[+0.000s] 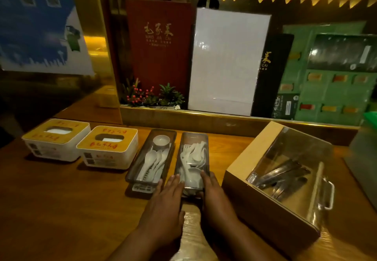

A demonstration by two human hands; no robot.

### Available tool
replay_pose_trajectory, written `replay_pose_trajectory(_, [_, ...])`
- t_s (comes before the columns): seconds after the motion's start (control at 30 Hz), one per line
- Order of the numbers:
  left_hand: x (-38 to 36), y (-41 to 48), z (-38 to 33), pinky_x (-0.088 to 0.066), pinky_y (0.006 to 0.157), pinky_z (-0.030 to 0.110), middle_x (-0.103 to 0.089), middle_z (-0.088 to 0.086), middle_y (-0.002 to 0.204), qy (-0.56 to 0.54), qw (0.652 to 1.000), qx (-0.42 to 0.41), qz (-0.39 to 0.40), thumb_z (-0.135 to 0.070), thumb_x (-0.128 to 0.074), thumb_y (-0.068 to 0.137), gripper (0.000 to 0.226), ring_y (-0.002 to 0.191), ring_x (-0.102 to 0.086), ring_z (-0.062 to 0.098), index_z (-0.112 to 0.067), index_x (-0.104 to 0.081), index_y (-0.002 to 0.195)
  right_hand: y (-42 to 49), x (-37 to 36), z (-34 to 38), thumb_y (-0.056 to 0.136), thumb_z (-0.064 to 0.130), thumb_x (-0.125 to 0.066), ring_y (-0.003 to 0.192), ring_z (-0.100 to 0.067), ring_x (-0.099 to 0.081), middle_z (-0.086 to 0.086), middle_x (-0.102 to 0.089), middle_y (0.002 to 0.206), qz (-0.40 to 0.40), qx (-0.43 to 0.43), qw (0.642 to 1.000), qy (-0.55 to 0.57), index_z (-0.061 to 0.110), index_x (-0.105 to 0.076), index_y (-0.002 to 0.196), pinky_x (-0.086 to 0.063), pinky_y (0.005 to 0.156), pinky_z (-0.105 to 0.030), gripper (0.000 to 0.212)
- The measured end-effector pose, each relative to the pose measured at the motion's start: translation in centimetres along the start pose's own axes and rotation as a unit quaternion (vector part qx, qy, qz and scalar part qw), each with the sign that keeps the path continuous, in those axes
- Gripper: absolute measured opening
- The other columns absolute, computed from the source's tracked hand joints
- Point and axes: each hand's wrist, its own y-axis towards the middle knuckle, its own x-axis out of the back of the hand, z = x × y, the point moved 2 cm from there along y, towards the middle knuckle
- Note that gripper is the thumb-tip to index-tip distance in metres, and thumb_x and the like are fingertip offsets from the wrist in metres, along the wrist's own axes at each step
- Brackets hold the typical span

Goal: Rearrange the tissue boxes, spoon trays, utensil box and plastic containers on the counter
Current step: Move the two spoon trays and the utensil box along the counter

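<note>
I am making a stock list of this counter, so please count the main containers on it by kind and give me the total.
Tissue boxes: 2, left tissue box and right tissue box
Spoon trays: 2, left spoon tray and right spoon tray, which both hands touch
Utensil box with clear lid: 1, utensil box
Total: 5

dim, warm amber light | glare on white panel (228,60) | soft focus | wide-angle bending at edges
</note>
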Motion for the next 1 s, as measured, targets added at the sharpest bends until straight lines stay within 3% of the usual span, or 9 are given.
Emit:
replay_pose_trajectory(0.23, [-0.2, 0.2, -0.2, 0.007, 0.122, 0.038, 0.006, -0.004, 0.166, -0.004, 0.999, 0.03, 0.031, -0.039, -0.052, 0.095, 0.084, 0.148, 0.015, 0.008, -0.021, 0.0, 0.158, 0.9, -0.1, -0.6, 0.087, 0.008, -0.07, 0.15, -0.027, -0.021, -0.005, -0.006, 0.167, 0.004, 0.002, 1.0, 0.013, 0.027, -0.011, 0.158, -0.03, 0.114, -0.033, 0.094])
replay_pose_trajectory(0.5, [0.0, -0.1, 0.1, 0.013, 0.117, 0.032, 0.004, -0.007, 0.166, -0.008, 0.999, 0.032, 0.043, -0.038, -0.057, 0.092, 0.086, 0.142, 0.017, 0.002, -0.023, -0.003, 0.158, 0.2, 0.0, -0.1, 0.097, 0.013, -0.055, 0.144, -0.029, -0.033, -0.007, -0.016, 0.165, -0.018, 0.006, 1.0, 0.022, 0.027, -0.016, 0.157, -0.036, 0.111, -0.036, 0.073])
replay_pose_trajectory(0.6, [0.2, -0.2, 0.2, 0.014, 0.115, 0.032, 0.006, -0.006, 0.165, -0.005, 0.998, 0.025, 0.051, -0.039, -0.057, 0.091, 0.088, 0.139, 0.017, 0.001, -0.023, -0.001, 0.157, -1.0, 1.0, 0.3, 0.096, 0.016, -0.057, 0.139, -0.028, -0.039, -0.007, -0.026, 0.161, 0.002, 0.016, 1.0, 0.017, 0.029, -0.011, 0.158, -0.04, 0.108, -0.038, 0.078])
replay_pose_trajectory(0.73, [0.4, 0.0, 0.3, 0.011, 0.118, 0.038, 0.007, 0.0, 0.166, 0.01, 0.997, 0.033, 0.068, -0.042, -0.059, 0.09, 0.093, 0.147, 0.014, 0.011, -0.02, 0.0, 0.158, -3.8, 4.0, 0.6, 0.092, 0.03, -0.064, 0.138, -0.026, -0.039, -0.002, -0.037, 0.154, 0.03, 0.051, 0.998, 0.029, 0.034, -0.011, 0.157, -0.038, 0.11, -0.041, 0.084])
replay_pose_trajectory(0.8, [0.5, -0.2, -0.6, 0.008, 0.119, 0.041, 0.008, 0.003, 0.166, 0.007, 0.998, 0.034, 0.057, -0.044, -0.06, 0.089, 0.094, 0.15, 0.012, 0.018, -0.021, -0.001, 0.158, -5.4, 6.1, 0.4, 0.091, 0.034, -0.066, 0.13, -0.024, -0.047, -0.002, -0.048, 0.145, 0.036, 0.073, 0.997, 0.017, 0.038, -0.022, 0.154, -0.044, 0.104, -0.042, 0.076])
replay_pose_trajectory(0.9, [-0.2, -0.4, -3.4, -0.01, 0.121, 0.043, -0.005, -0.003, 0.166, -0.087, 0.995, 0.036, 0.039, -0.05, -0.062, 0.086, 0.09, 0.152, -0.002, 0.022, -0.029, -0.01, 0.157, -8.6, 10.2, -0.1, 0.092, 0.035, -0.066, 0.108, -0.015, -0.061, 0.001, -0.062, 0.123, 0.006, 0.082, 0.996, 0.023, 0.033, -0.049, 0.141, -0.054, 0.092, -0.037, 0.052])
replay_pose_trajectory(1.0, [-0.4, -1.0, -8.5, -0.043, 0.107, 0.042, -0.037, -0.008, 0.153, -0.27, 0.963, 0.02, 0.0, -0.061, -0.062, 0.08, 0.083, 0.139, -0.04, 0.021, -0.035, -0.028, 0.151, -12.3, 13.8, -2.3, 0.094, 0.031, -0.064, 0.105, -0.004, -0.062, 0.007, -0.068, 0.12, -0.066, 0.058, 0.995, 0.053, 0.028, -0.061, 0.129, -0.055, 0.089, -0.029, 0.035])
